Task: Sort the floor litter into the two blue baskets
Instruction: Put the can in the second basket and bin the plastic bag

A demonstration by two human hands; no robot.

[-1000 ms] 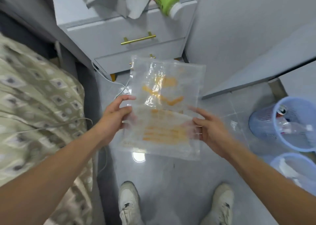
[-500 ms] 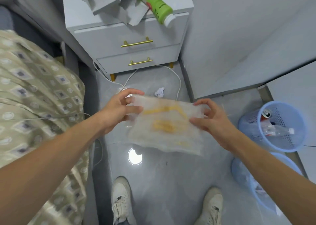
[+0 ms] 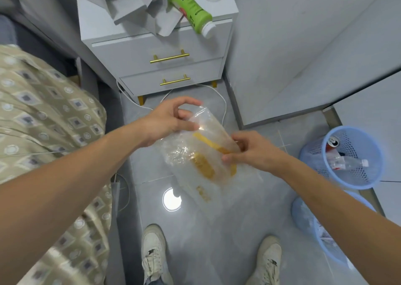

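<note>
While gripped at both ends, clear plastic bag (image 3: 201, 154) btwn left hand (image 3: 167, 122) & right hand (image 3: 249, 152), above floor.

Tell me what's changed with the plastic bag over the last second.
The plastic bag, held flat and upright a second ago, has been folded and crumpled between the left hand and right hand. Both hands still grip it. The blue baskets keep their contents.
</note>
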